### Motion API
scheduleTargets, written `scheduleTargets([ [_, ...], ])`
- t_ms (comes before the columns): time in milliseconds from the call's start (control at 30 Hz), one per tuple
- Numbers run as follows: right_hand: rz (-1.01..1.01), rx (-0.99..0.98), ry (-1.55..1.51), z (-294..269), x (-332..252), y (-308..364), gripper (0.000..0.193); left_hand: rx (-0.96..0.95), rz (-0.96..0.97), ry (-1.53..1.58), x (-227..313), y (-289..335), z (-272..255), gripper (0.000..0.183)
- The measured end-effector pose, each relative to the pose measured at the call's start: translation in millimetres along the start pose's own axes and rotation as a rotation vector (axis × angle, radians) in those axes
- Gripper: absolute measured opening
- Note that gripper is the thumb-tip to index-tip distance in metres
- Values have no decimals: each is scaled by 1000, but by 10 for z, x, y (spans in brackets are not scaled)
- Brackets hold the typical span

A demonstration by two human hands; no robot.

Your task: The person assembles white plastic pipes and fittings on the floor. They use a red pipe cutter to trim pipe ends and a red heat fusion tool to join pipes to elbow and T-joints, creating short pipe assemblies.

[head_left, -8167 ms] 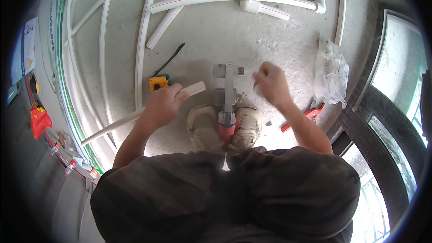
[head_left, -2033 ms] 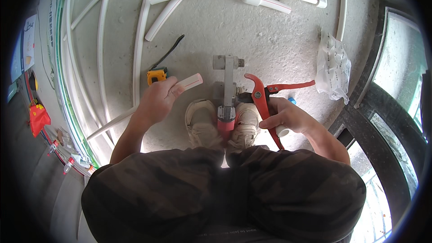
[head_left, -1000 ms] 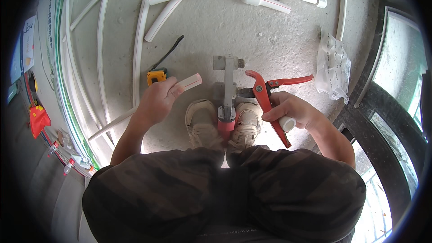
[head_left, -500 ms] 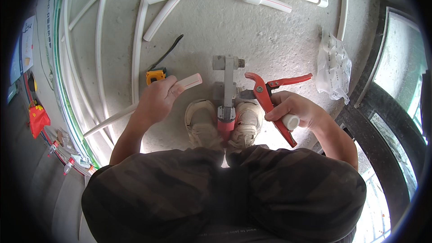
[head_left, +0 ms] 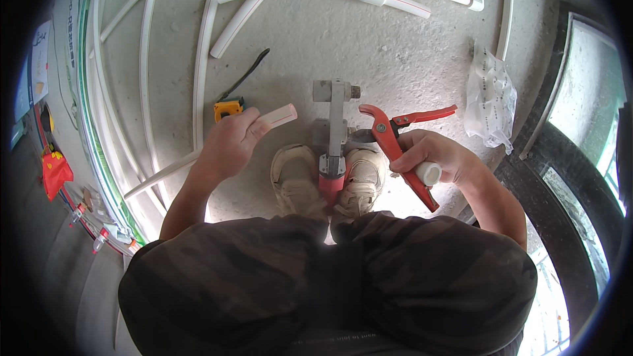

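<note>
- Now we have the red pipe cutter [head_left: 395, 148] up in our right hand [head_left: 432, 161], fingers wrapped tight round its lower handle together with a short white pipe piece [head_left: 430, 173] — half a second ago the tool sat a touch further right, so it has drifted in toward the middle.
- Its hooked blade end points at the grey welding tool [head_left: 333, 128], nearly touching that tool's right side; the upper handle sticks out free toward the right, so the cutter looks open.
- Our left hand [head_left: 231, 142] is closed round the long white pipe [head_left: 198, 155], whose cut end pokes out past the fingers toward the welding tool but stays apart from it. That hand has hardly moved over the last two seconds.
- Eight seconds back the right hand was bare and the cutter lay on the floor by the right shoe — so the change is the pick-up, and we judge that a cut on the pipe is being lined up rather than a joint heated.
- Between our two pale shoes [head_left: 297, 178] the welding tool stands pinned on the concrete floor [head_left: 395, 46].
- Further out: a yellow tape measure [head_left: 227, 109] just beyond the left hand, a clear bag of fittings [head_left: 489, 99] toward the floor's right edge, more white pipes along the far and left edges.
</note>
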State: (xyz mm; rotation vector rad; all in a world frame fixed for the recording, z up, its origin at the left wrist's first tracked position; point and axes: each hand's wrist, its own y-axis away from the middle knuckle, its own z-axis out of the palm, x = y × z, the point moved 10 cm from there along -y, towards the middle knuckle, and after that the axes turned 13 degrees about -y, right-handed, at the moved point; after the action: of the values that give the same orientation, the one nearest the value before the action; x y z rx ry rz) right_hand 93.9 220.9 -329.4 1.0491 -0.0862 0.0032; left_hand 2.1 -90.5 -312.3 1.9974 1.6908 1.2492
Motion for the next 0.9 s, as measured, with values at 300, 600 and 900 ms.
scheduleTargets([
  [300, -15, -41, -33, 32, -70, 14, 10, 38, 23, -44, 13, -9, -15, 33],
  [600, -5, -34, -93, -36, -108, -27, 8, 178, 71, -210, 71, -36, -62, 29],
  [900, -15, 20, -27, -121, -132, -30, 14, 313, 220, -387, 184, -79, -218, 28],
])
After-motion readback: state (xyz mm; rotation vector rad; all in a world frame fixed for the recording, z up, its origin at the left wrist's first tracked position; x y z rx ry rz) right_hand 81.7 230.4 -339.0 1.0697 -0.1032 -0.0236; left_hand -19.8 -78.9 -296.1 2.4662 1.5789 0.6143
